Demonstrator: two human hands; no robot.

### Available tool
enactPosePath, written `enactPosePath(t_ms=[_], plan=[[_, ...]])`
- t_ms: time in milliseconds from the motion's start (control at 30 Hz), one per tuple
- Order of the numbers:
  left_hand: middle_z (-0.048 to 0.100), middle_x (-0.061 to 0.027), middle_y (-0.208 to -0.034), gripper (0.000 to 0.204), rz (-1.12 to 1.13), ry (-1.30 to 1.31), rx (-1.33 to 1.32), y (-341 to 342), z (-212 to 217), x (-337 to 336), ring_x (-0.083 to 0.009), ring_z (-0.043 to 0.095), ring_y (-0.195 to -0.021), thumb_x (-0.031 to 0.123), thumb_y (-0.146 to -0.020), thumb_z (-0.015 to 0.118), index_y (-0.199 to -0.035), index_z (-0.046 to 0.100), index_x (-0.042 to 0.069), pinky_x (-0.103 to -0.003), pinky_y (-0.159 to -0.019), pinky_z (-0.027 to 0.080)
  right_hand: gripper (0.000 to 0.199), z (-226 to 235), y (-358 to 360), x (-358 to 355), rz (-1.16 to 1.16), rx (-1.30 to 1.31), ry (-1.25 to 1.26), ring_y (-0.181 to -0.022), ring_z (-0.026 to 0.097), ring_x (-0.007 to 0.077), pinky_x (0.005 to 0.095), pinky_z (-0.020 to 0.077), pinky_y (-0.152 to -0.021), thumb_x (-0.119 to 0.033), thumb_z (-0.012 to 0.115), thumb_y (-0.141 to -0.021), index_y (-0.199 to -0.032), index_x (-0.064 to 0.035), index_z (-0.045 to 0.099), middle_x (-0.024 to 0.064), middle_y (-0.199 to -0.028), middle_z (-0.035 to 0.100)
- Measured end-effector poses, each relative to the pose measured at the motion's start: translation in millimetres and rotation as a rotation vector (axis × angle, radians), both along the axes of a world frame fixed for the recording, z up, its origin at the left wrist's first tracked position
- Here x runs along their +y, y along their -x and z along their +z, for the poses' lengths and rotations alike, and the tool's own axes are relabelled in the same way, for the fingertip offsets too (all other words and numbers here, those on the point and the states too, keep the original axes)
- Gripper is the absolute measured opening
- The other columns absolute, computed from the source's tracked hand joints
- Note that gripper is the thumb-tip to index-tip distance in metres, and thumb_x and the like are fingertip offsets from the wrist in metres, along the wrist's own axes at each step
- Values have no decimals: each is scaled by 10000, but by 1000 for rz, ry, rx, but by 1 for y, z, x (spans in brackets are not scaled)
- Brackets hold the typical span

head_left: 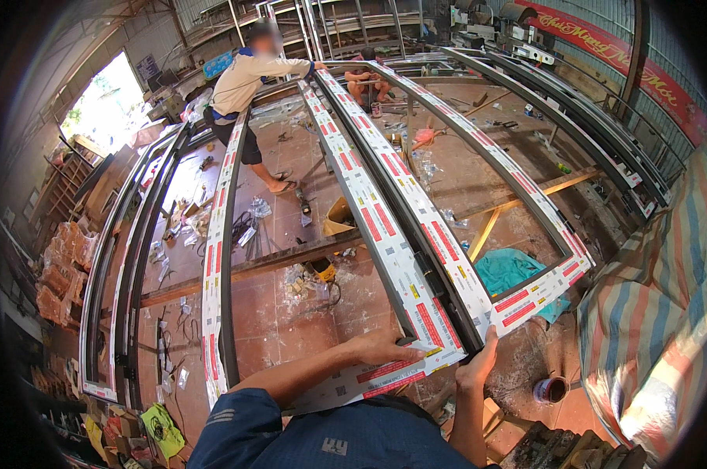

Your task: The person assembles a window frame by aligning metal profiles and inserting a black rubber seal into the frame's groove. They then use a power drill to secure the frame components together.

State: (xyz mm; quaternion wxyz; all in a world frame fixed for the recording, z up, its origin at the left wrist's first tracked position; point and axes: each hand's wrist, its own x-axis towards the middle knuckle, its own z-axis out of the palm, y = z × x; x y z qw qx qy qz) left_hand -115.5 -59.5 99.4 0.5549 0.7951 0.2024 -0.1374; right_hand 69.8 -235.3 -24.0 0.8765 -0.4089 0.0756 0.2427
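Observation:
Two long dark metal door or window frames, faced with white protective film with red labels, meet in front of me. My left hand [386,347] is closed over the near corner of the left frame [385,234], one digit stretched along its film; the other fingers are partly hidden. My right hand [477,363] grips around the near end where the frames meet, thumb up beside the corner of the right frame [439,234]. A dark gap runs between the two frames. At the far end, a co-worker [244,82] in a light long-sleeved top reaches onto the frames with a hand.
More frames [127,273] rest at the left and at the right [557,117]. Wooden beams [291,256] cross underneath. A teal cloth [510,270], a paint can [551,389] and scraps lie on the tiled floor. A striped tarp [650,313] hangs at right. Another person [367,78] crouches behind.

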Motion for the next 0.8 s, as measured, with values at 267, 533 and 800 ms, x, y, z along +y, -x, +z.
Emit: enactPosePath(t_ms=[267, 533, 800], plan=[[778, -270, -1236, 975, 2, -19, 5, 1, -9, 3, -379, 770, -1117, 812, -928, 715, -1420, 728, -30, -431, -944, 591, 607, 4, 3, 2, 6, -1, -10, -1143, 759, 273, 408, 615, -975, -375, 690, -1087, -1491, 69, 598, 159, -1354, 729], [773, -267, -1255, 997, 7, 9, -15, -1, 0, 1, -375, 759, -1149, 835, -916, 706, -1428, 724, -20, -439, -951, 586, 602, 6, 3, 2, 4, 15, 36, -1141, 761, 287, 419, 621, -972, -370, 683, -1091, -1483, 78, 595, 179, -1361, 724], [778, -244, -1266, 886, -12, -2, 19, -1, -13, 5, -345, 763, -1133, 754, -973, 711, -1438, 721, -1, -433, -959, 586, 588, -1, 4, 5, 1, -15, 22, -1135, 768, 295, 427, 614, -981, -394, 633, -1117, -1482, 63, 577, 188, -1352, 732]])
